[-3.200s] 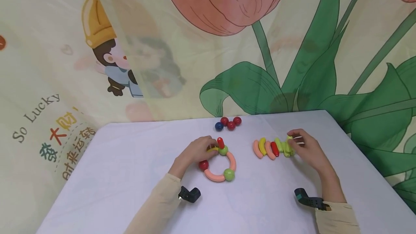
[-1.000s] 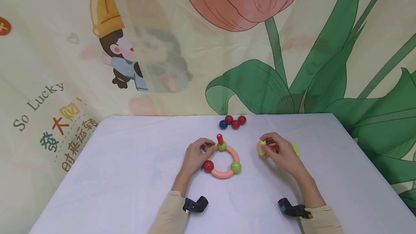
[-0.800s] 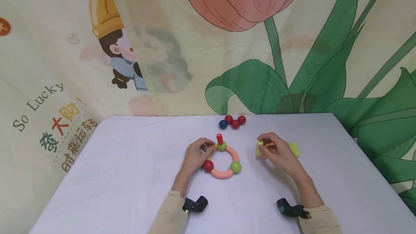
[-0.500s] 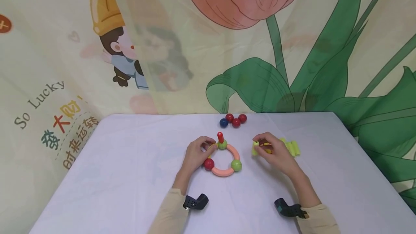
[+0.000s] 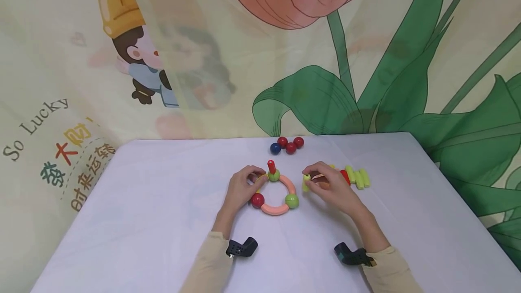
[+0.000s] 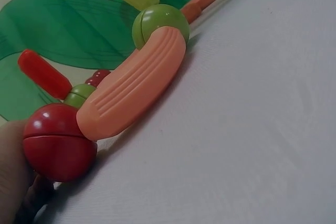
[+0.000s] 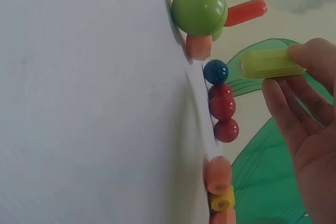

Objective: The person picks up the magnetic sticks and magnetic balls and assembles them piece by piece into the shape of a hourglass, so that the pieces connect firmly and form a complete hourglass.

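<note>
Head view shows your right hand [image 5: 331,191] pinching a short yellow-green stick [image 5: 306,182] between thumb and fingertips, its long axis running roughly upright to slightly tilted, its free end toward the ring. The ring of balls and curved pieces [image 5: 275,193] lies just to the left of that hand, near but not touching the stick. Your left hand [image 5: 240,187] curls its fingers round the ring's left side, by the red ball [image 5: 257,200]. The green ball [image 5: 274,175] with the red peg [image 5: 270,166] sits at the ring's far side, between your two hands and closest to the stick. Spare sticks [image 5: 355,178] lie behind your right hand; four loose balls [image 5: 286,144] lie beyond both hands.
</note>
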Motion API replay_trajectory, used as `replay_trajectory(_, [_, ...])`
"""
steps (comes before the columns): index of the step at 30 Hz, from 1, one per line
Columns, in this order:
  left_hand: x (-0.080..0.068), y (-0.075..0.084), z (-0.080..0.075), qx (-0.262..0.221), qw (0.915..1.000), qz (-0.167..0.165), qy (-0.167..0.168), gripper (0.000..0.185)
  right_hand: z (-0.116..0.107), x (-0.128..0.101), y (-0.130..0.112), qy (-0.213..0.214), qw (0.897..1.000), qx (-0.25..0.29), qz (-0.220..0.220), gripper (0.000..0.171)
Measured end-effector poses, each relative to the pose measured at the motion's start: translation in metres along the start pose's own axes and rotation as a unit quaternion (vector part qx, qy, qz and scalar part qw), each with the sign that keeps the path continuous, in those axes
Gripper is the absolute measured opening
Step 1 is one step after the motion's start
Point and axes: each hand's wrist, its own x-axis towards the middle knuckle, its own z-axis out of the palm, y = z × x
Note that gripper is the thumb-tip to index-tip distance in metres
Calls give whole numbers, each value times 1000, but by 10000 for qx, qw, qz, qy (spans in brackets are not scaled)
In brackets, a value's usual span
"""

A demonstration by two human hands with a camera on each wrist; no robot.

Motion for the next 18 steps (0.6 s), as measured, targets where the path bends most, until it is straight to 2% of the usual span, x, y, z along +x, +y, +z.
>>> replay_trajectory(18, [0, 3, -1, 46, 10000, 9, 40, 20, 12, 3, -12, -463, 9972, 381, -457, 23])
